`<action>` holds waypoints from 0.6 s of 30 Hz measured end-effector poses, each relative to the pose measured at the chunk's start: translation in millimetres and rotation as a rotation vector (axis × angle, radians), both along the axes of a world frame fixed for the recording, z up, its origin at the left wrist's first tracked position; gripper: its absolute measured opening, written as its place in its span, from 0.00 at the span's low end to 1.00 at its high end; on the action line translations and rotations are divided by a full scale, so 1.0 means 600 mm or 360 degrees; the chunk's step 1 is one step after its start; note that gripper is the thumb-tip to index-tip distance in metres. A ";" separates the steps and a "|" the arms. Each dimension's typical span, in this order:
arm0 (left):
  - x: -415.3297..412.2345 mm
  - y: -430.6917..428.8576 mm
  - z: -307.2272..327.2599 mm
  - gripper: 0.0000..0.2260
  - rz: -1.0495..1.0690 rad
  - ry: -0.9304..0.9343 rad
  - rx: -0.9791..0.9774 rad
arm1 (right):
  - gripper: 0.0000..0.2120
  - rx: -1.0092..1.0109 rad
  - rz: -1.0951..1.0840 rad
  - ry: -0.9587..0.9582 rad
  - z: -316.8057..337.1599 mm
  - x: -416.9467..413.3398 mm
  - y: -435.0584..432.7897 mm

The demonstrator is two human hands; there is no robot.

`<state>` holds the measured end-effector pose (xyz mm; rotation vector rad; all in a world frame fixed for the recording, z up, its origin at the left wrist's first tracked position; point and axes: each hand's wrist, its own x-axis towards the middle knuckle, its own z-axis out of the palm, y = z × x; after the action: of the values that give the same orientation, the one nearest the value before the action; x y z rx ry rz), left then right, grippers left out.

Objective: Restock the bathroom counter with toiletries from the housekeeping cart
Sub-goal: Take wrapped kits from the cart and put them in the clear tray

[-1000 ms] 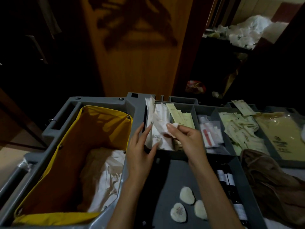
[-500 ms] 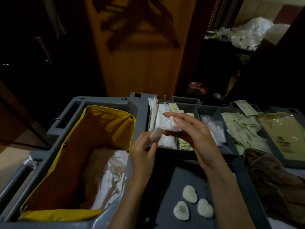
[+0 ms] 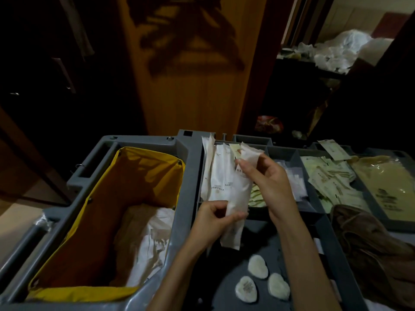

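Two hands share one long white packet (image 3: pixel 239 196) over the cart's (image 3: pixel 190 167) top tray. My left hand (image 3: pixel 213 221) pinches its lower part between thumb and curled fingers, and my right hand (image 3: pixel 267 180) grips its upper end. The packet hangs tilted, just in front of the stack of white packets (image 3: pixel 216 176) standing in the far compartment beside the yellow bag (image 3: pixel 143 176). Three heart-shaped soaps (image 3: pixel 257 269) lie by the tray's near edge, between my forearms.

Dim room. A warm-lit wood panel (image 3: pixel 197 97) carries hanger shadows (image 3: pixel 188 41). Left of it stands a dark cabinet (image 3: pixel 33 63) with a bar handle (image 3: pixel 63 74), pale floor (image 3: pixel 13 218) below. Right, a dark shelf (image 3: pixel 310 71) bears a crumpled white heap (image 3: pixel 336 50).
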<state>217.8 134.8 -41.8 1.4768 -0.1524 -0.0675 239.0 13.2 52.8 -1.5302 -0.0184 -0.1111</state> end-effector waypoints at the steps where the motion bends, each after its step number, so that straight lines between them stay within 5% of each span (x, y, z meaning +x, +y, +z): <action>1: -0.001 -0.001 0.002 0.04 -0.0029 0.0029 0.0005 | 0.04 0.0048 -0.0011 0.0004 -0.002 0.002 -0.002; 4: -0.003 -0.001 0.007 0.15 -0.0048 0.0035 -0.0003 | 0.05 0.0115 -0.0043 0.0044 -0.009 0.007 -0.006; 7: -0.005 0.000 0.018 0.02 0.0051 -0.0010 -0.0189 | 0.03 0.0058 0.0031 0.0116 -0.024 0.008 -0.003; 18: 0.007 0.019 0.007 0.05 0.0253 0.0308 -0.0170 | 0.04 0.0180 0.0033 0.0434 -0.083 0.045 0.028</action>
<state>221.9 146.3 -37.8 1.3626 0.1168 -0.0724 266.2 29.9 2.7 -1.4210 0.1861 0.1121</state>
